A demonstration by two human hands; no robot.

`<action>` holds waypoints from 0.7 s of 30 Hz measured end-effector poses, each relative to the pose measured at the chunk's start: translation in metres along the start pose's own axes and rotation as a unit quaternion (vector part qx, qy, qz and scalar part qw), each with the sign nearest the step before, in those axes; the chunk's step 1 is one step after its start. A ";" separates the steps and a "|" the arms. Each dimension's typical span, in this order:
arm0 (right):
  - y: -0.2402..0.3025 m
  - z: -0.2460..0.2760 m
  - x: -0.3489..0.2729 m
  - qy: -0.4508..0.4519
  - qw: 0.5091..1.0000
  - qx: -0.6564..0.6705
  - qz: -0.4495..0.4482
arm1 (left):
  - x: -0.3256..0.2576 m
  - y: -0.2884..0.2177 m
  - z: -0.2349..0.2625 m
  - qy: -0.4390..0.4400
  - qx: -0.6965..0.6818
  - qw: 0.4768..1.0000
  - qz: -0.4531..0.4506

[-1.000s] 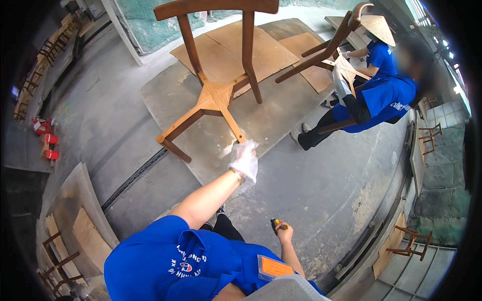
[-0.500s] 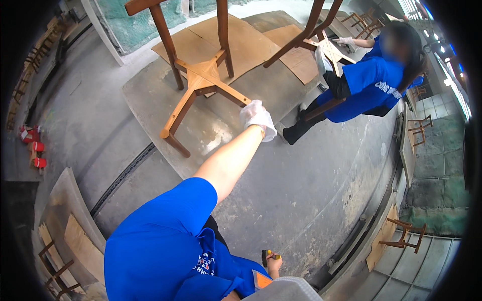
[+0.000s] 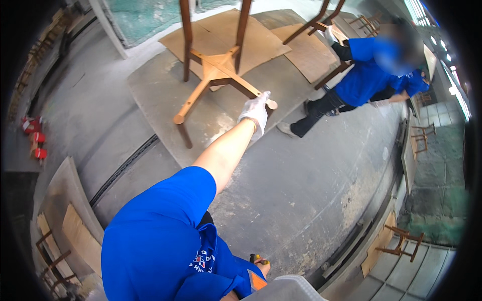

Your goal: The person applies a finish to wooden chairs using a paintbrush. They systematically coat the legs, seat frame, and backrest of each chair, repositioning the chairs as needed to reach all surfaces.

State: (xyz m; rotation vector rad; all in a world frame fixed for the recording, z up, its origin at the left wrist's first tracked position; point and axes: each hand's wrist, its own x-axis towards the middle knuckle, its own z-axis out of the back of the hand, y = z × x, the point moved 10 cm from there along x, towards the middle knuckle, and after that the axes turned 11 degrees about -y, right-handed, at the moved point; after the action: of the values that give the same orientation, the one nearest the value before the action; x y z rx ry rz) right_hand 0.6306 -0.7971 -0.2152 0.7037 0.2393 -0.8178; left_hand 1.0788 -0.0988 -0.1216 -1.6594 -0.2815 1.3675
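A brown wooden chair frame (image 3: 219, 69) without a seat stands on a dull board, its pale cross-shaped seat support uncovered. My left hand (image 3: 255, 111), in a thin whitish glove, reaches out to the chair's near right corner. Its fingers close around the rail just beside the round leg top, the thumb side lying over the wood. Low in the view, close to my body, my right hand (image 3: 262, 266) is closed around a small black and yellow tool (image 3: 253, 258); its exact kind is too small to make out.
A co-worker in blue (image 3: 359, 83) stands at the right beside a second chair frame (image 3: 321, 20). Cardboard sheets (image 3: 241, 37) lie on the board (image 3: 150, 80). A dark floor track (image 3: 125, 168) runs at left, near red containers (image 3: 37, 138). Another chair (image 3: 401, 242) stands far right.
My left hand has shifted slightly along the rail, so the round corner top now shows. The co-worker has turned and lowered one arm away from the second chair. The view has shifted a little.
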 end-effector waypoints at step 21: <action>0.380 -0.398 -0.087 0.367 0.821 -0.229 0.373 | -0.477 0.341 0.817 -0.305 0.417 0.806 0.288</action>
State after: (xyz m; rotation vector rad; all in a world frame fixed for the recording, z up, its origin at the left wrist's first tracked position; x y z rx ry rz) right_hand 0.8785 -0.3047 -0.2919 0.5521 0.7712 0.3074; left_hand 0.0820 -0.1925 -0.0248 -0.5231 0.4731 2.0609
